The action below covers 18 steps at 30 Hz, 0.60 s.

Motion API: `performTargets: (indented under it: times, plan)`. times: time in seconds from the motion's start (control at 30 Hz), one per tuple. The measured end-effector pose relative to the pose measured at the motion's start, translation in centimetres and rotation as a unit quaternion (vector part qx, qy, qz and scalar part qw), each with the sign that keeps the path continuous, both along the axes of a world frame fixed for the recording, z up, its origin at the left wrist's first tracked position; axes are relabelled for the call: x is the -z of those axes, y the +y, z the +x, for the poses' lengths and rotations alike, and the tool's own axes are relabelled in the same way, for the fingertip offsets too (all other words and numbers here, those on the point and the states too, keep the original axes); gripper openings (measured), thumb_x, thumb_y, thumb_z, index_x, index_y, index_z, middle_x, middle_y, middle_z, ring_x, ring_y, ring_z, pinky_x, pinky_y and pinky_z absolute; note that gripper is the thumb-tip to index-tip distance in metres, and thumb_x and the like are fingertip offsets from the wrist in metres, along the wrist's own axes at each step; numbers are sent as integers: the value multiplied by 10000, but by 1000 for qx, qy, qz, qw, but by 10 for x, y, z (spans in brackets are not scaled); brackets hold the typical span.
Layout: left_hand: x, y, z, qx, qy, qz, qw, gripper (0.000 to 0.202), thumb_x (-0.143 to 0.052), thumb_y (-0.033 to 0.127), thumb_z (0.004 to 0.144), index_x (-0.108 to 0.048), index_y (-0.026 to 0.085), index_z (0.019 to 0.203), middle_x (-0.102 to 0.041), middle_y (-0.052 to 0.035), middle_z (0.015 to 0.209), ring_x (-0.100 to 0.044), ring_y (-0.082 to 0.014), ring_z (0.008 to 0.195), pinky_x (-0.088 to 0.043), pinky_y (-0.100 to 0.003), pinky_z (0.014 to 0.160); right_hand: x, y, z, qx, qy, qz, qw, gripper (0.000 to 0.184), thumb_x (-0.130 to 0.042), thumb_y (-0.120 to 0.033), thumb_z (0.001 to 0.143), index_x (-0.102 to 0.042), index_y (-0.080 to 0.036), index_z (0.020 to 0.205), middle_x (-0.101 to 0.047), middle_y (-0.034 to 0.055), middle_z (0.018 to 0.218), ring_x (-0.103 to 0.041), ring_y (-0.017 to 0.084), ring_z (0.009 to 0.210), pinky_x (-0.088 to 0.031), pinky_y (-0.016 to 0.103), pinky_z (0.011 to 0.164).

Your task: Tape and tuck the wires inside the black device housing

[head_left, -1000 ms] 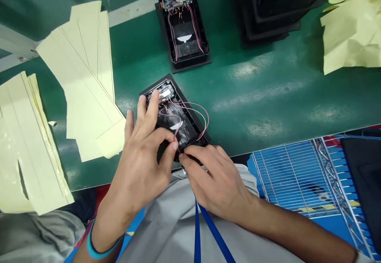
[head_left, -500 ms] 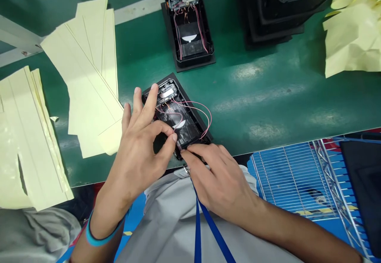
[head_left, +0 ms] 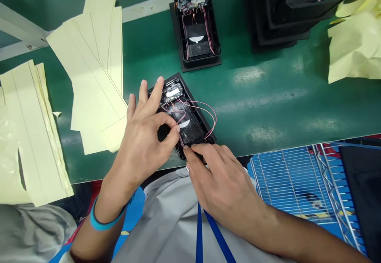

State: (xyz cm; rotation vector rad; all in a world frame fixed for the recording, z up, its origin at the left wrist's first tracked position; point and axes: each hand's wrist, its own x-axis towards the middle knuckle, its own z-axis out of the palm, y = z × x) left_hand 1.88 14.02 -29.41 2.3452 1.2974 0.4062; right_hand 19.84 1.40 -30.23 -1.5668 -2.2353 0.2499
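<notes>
1. Step in hand: I am working at the pink wires inside an open black case. I judge this to be wire handling at the near end of the case.

2. Location: the case lies at a slant on the green bench, directly before me, with its near end close to the bench's front edge. A small circuit board sits at its far end, and a white half-round label lies mid-case. The wires loop loosely up to the right, reaching the case's right wall.

3. My left hand: two fingers are spread open across the far end of the case. My forefinger curls down beside the wires. My thumb is hidden, so I cannot confirm a pinch.

4. My right hand: the fingers lie curled over the near end of the case. Whether they grip it, I cannot tell.

5. Next move, in my judgement: the loose loop calls for attention, since the wires in the second black case lie flatter and closer along its walls.

6. Nearby: yellow paper sheets lie to my left, and a wire rack stands to my right.
</notes>
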Motion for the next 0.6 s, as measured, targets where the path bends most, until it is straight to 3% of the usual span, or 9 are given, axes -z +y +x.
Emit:
performTargets:
  times: [0.17,0.43,0.6]
  plan:
    - [5,7,-1,-18,-17,-2,1000,148,-663,299,972,-733,222,868,-208,159,1798,-156,-357,1754,-134,-698,1463,-3,0,-2,-3,-44,-6,999,452,-708,-98,937,-734,-6,1378,-661,148,1032,-615,262,887,-494,431,732]
    - [8,9,-2,-16,-31,-9,999,164,-680,331,1001,-739,220,895,-238,142,1799,-197,-358,1743,-212,-659,1468,-4,-3,0,-13,-25,-9,1000,527,-699,-83,935,-675,26,1450,-656,177,1107,-649,284,985,-530,445,780]
    - [9,8,-1,-31,-36,-13,999,158,-680,308,995,-756,222,887,-265,150,1789,-224,-351,1737,-232,-644,1472,-10,-4,-6,-5,-71,-29,997,592,-751,-134,889,-678,22,1455,-645,155,1077,-630,271,921,-541,453,767]
